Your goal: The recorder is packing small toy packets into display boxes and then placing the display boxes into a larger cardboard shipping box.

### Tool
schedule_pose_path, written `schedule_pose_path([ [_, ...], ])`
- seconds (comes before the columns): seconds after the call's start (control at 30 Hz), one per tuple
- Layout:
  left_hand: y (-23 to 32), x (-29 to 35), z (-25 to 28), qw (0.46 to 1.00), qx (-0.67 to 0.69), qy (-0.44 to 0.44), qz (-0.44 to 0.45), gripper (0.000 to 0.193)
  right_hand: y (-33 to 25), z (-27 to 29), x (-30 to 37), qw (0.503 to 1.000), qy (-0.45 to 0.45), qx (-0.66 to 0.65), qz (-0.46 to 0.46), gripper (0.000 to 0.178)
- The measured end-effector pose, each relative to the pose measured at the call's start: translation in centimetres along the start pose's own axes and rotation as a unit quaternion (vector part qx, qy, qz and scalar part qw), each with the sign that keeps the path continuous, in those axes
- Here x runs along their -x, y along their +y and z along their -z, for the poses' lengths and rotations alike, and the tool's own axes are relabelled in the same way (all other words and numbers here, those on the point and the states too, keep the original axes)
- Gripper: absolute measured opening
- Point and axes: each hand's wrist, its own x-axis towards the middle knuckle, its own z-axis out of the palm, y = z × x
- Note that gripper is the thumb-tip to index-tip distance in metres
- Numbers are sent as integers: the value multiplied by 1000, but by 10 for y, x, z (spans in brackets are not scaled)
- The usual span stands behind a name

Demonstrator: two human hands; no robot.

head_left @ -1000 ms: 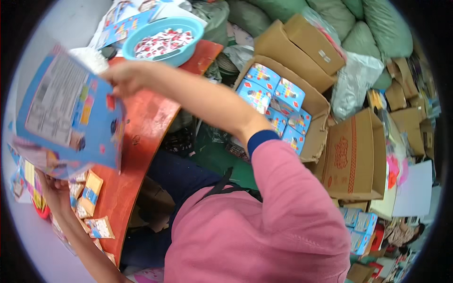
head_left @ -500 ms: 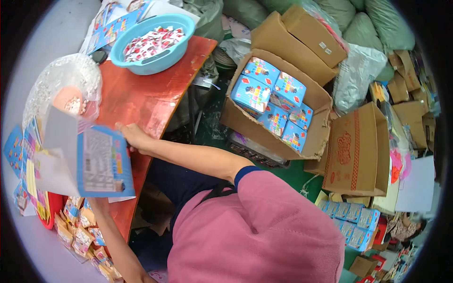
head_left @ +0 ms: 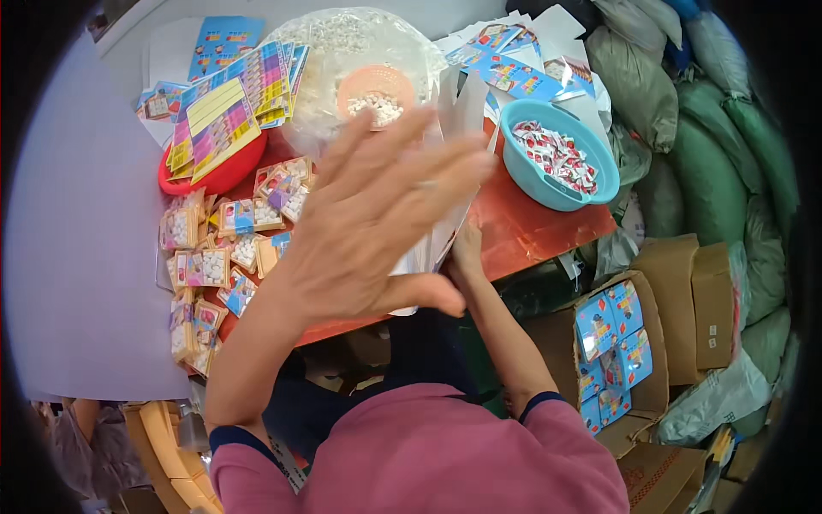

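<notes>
My left hand (head_left: 368,214) is raised in mid-air over the table, fingers stretched out with the thumb apart, slightly blurred and holding nothing. Behind it, my right hand (head_left: 467,250) is closed on the lower edge of an upright carton (head_left: 456,128). Its pale side faces me, and my left hand hides much of it. Left of my hands lie several small packs of white pieces with printed cards (head_left: 205,268), loosely piled. Beyond them a pink basket (head_left: 360,81) of white pieces sits against a clear plastic bag (head_left: 321,38).
A blue basin (head_left: 522,167) of small red-and-white sachets stands on the red table (head_left: 548,236) at right. At left, a red basin (head_left: 235,176) holds printed cards (head_left: 218,124). A brown box (head_left: 655,343) of blue cartons stands right, by stuffed sacks (head_left: 711,163).
My view has swung left, so the table is now central. My left hand has come off the carton and risen above it, opened. My right hand stays at the carton, now seen edge-on.
</notes>
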Motion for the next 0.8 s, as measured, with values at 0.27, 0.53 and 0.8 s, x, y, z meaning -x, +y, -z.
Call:
schedule_pose_path([
  [0.27,-41,23,3,997,1,-57,52,71,-10,-3,4,997,39,-14,-69,45],
  [0.53,-28,58,9,929,-146,-280,191,61,-25,13,12,991,-22,126,-37,48],
  [0.8,-19,46,-15,943,-137,-208,220,15,3,23,37,996,42,51,53,36],
])
